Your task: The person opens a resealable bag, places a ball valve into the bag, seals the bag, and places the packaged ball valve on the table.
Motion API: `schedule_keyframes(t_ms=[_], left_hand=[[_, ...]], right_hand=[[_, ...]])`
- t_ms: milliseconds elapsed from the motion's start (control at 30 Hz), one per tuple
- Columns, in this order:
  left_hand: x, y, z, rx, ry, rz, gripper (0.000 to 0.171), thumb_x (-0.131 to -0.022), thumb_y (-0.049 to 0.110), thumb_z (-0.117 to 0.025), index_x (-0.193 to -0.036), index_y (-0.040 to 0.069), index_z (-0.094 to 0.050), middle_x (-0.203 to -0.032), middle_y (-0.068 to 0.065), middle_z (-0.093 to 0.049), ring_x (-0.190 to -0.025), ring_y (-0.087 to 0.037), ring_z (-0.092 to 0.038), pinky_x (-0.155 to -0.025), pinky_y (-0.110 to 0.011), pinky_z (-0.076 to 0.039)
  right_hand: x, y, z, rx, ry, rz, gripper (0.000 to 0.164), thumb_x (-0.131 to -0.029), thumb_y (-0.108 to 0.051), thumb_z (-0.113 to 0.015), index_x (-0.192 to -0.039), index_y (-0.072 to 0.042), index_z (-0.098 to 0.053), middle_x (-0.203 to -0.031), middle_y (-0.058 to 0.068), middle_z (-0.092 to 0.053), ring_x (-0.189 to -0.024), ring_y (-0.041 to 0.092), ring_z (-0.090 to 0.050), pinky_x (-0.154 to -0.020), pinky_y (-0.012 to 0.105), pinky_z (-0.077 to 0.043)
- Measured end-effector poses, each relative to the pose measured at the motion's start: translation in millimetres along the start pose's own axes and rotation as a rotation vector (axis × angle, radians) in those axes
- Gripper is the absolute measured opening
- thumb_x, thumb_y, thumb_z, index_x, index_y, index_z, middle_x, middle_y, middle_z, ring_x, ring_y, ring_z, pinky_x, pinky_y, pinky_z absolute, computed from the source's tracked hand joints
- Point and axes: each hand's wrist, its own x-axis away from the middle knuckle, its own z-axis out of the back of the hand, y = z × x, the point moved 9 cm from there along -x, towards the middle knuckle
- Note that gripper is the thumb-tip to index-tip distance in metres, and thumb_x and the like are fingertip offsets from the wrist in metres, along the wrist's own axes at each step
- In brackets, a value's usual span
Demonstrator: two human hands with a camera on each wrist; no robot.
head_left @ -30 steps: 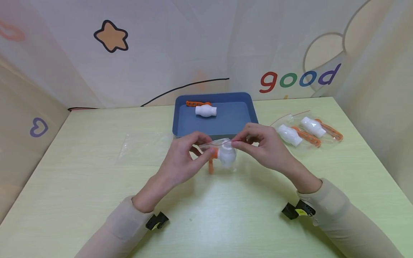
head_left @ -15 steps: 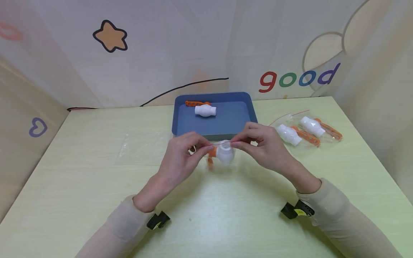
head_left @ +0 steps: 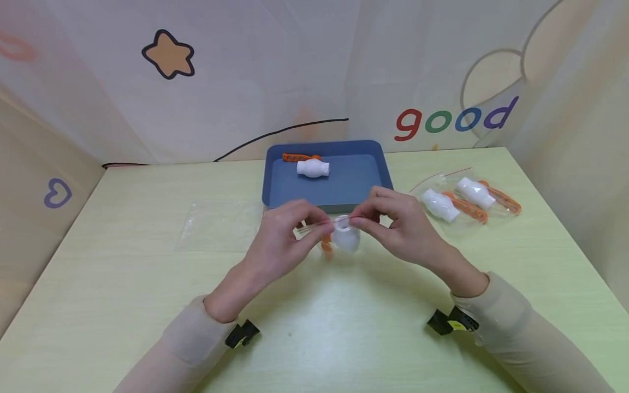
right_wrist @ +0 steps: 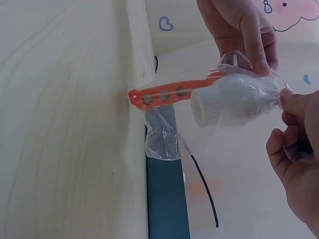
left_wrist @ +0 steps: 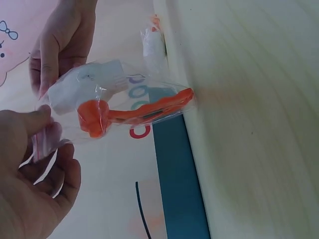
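The left hand (head_left: 282,237) and right hand (head_left: 405,224) pinch the red-lined edge of a clear bag (left_wrist: 118,97), which holds a white fitting (head_left: 346,240) and orange handle (left_wrist: 142,115) at six o'clock from the blue tray (head_left: 356,183).

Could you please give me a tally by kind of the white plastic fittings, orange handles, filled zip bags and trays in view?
White plastic fittings: 4
Orange handles: 4
Filled zip bags: 3
Blue tray: 1
Total: 12
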Motion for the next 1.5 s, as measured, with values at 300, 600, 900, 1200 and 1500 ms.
schedule_keyframes(t_ms=[300,600,900,1200,1500], left_hand=[[-0.4,4.6,-1.0,0.002,0.013,-0.025,0.005,-0.090,0.003,-0.079,-0.093,0.004,-0.075,-0.080,0.001,-0.067,-0.073,-0.011,-0.058,-0.060,-0.030,-0.049],[-0.9,6.8,-2.1,0.047,-0.006,-0.022,0.005,-0.090,0.000,-0.076,-0.093,0.004,-0.074,-0.080,0.001,-0.066,-0.076,-0.011,-0.060,-0.060,-0.026,-0.050],[-2.0,6.0,-3.6,0.040,0.000,-0.009,0.005,-0.091,0.002,-0.073,-0.088,0.006,-0.072,-0.081,0.002,-0.066,-0.077,-0.010,-0.060,-0.067,-0.028,-0.050],[-1.7,7.8,-6.1,0.043,-0.023,-0.005,0.005,-0.091,0.009,-0.077,-0.095,0.007,-0.075,-0.087,0.004,-0.067,-0.080,-0.007,-0.061,-0.073,-0.025,-0.053],[-0.9,8.5,-7.5,0.046,-0.012,-0.042,0.002,-0.092,0.003,-0.074,-0.091,0.005,-0.074,-0.082,0.002,-0.063,-0.078,-0.009,-0.060,-0.069,-0.025,-0.051]], right_hand=[[0,0,-2,-0.044,-0.004,0.013,0.021,-0.083,0.009,-0.080,-0.095,-0.008,-0.076,-0.085,-0.003,-0.063,-0.071,0.013,-0.057,-0.063,0.022,-0.049],[-3,6,-9,-0.073,-0.068,-0.041,0.023,-0.085,0.004,-0.081,-0.102,-0.011,-0.077,-0.094,-0.006,-0.067,-0.075,0.010,-0.059,-0.060,0.024,-0.050],[-5,-2,-10,-0.033,-0.060,0.029,0.021,-0.084,0.008,-0.079,-0.095,-0.010,-0.078,-0.085,-0.007,-0.063,-0.070,0.009,-0.054,-0.057,0.023,-0.042],[-2,-9,-15,0.027,-0.109,0.086,0.023,-0.086,0.013,-0.074,-0.096,-0.008,-0.070,-0.082,-0.005,-0.052,-0.068,0.009,-0.050,-0.052,0.022,-0.041],[-1,-8,-15,0.012,-0.078,0.065,0.021,-0.085,0.008,-0.078,-0.096,-0.009,-0.074,-0.082,-0.005,-0.057,-0.069,0.009,-0.054,-0.054,0.020,-0.044]])
